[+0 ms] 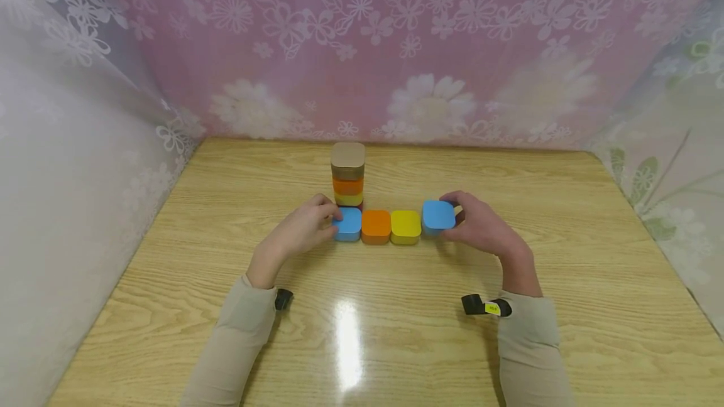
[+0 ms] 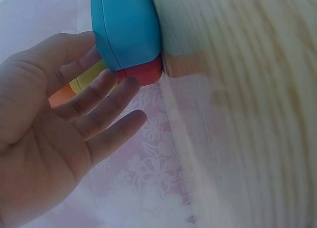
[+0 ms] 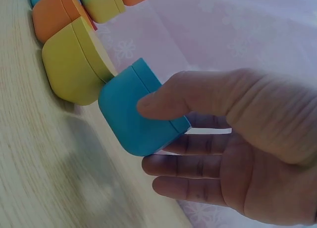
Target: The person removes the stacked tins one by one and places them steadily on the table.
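Observation:
Small rounded-square lidded boxes form a row on the table: a blue box at the left end, an orange box, then a yellow box. My left hand has its thumb and index finger on the left blue box, pinching its edge; the other fingers are loosely spread in the left wrist view. Beyond the row's right end, my right hand holds a second blue box between thumb and fingers. This box is tilted, raised off the table and close beside the yellow one.
Right behind the left blue box rises a stack of similar boxes, beige on top, then orange, yellow and red. A floral curtain hangs along the table's back edge, with more patterned cloth at both sides.

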Demonstrator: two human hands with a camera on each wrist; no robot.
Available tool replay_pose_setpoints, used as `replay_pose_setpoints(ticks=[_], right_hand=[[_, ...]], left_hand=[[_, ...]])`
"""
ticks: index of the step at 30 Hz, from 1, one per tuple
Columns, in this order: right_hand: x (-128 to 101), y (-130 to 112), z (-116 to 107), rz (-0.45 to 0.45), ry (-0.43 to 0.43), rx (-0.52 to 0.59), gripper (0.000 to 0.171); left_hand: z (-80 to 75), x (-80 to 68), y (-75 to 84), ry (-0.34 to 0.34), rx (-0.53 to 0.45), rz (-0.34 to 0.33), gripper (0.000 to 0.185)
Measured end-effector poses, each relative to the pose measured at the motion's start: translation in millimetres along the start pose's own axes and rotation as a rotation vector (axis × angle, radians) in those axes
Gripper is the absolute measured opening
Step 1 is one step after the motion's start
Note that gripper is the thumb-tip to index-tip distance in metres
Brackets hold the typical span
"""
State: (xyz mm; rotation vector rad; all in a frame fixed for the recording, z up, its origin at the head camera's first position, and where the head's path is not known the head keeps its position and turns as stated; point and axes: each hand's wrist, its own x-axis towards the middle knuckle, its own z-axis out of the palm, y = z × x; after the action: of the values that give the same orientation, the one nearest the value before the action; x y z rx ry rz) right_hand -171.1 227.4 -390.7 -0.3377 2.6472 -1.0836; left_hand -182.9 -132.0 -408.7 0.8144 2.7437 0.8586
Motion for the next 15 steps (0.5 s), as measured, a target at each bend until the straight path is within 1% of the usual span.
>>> replay_pose_setpoints(ticks=[6,15], right_hand=[[0.5,0.5,0.7,0.006,-0.026,0.001,0.065],[1.0,2.4,1.6,0.012,-0.031,-0.011,0.064]], left_hand=[[-0.4,0.0,0.1,0.004,0.005,0.005,0.019],[-0.4,-0.3,-0.1,0.004,0.005,0.005,0.019]])
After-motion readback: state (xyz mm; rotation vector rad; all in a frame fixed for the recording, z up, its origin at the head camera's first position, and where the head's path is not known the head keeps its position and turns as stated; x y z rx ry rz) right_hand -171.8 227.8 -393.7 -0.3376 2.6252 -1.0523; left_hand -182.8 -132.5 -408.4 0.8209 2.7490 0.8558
